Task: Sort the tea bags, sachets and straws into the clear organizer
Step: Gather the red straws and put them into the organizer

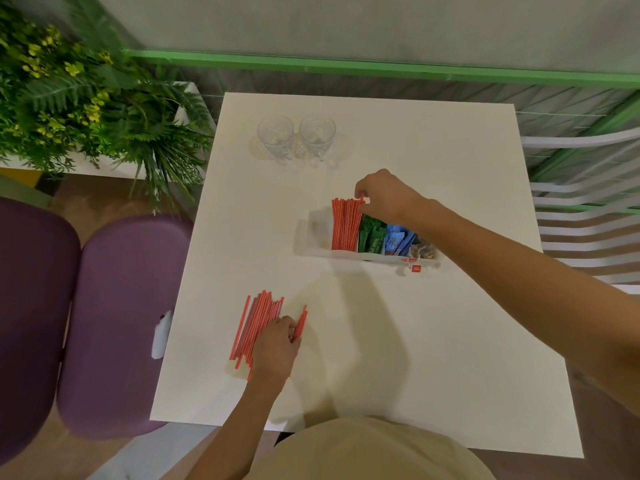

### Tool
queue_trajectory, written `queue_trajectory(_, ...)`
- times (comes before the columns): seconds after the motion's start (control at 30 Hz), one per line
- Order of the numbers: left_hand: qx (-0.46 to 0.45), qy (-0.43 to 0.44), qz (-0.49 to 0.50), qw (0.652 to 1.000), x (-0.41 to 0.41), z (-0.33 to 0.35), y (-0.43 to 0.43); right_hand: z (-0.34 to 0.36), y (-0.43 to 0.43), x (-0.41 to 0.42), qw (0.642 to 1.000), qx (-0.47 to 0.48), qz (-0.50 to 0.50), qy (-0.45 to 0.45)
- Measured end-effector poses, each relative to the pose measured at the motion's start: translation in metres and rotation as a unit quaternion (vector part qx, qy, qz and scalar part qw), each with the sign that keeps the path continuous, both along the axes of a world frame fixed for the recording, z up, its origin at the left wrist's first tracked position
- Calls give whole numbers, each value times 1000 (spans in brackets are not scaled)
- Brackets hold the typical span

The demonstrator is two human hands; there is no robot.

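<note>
The clear organizer sits near the table's middle. The right hand pinches the far tips of the boxed straws. Toward 3 o'clock stand green sachets, blue sachets and tea bags; their print is unreadable. At 7 o'clock the left hand curls its fingers over loose straws.

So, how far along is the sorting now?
Done: green sachets, blue sachets and tea bags sit in the organizer, beside a bundle of straws. In hand: the right hand pinches that bundle's far end, and the left hand grips loose straws on the table. Left: that loose pile.
</note>
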State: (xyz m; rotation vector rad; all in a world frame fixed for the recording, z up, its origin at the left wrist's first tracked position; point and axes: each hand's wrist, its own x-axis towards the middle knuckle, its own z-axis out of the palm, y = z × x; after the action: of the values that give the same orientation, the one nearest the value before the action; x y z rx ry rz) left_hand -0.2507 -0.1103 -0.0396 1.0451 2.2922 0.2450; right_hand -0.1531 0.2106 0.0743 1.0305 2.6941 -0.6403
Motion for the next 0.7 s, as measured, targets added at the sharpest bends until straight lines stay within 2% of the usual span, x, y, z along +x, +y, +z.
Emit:
queue_trajectory(0.1,-6,10,-3,1000,1,0,1,10,-7,7,999,3,-17,50)
queue_trajectory(0.2,-19,18,-12,1000,2,2,2,16,-30,16,992,-43,-35,111)
queue_trajectory(0.3,-35,24,-27,999,3,4,3,5,-62,32,979,-134,-66,136)
queue_trajectory(0.4,-43,16,-34,998,5,6,4,-24,-98,48,959,-233,-113,117)
queue_trajectory(0.53,-32,-34,-11,999,4,6,4,-67,-146,60,915,-339,-192,104)
queue_trajectory(0.7,-6,-170,53,984,6,13,4,-90,-193,61,860,-426,-272,69)
